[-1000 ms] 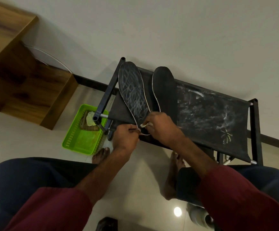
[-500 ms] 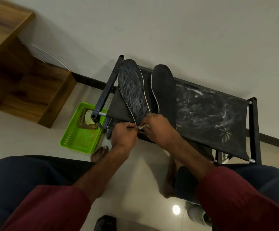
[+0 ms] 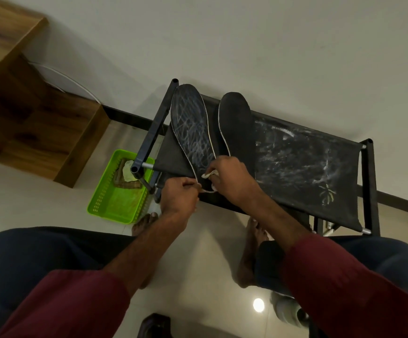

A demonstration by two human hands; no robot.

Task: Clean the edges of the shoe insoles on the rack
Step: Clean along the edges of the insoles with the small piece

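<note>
Insole [image 3: 193, 132] lengthwise front-to-back | heel near, pinched by left hand [image 3: 178, 193]

No text, label, brand or number can be read anywhere. The left insole [image 3: 193, 132] carries only pale scribbled scuff lines, not letters. On the rack [image 3: 305, 167] cloth, white smears and, toward 4 o'clock, a small leaf-like mark [image 3: 327, 194]; perhaps a print, too blurred to tell.

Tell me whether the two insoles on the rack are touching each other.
Apart. The head view shows a strip of dark rack fabric between the scuffed left insole and the plain right insole along their visible length.
</note>
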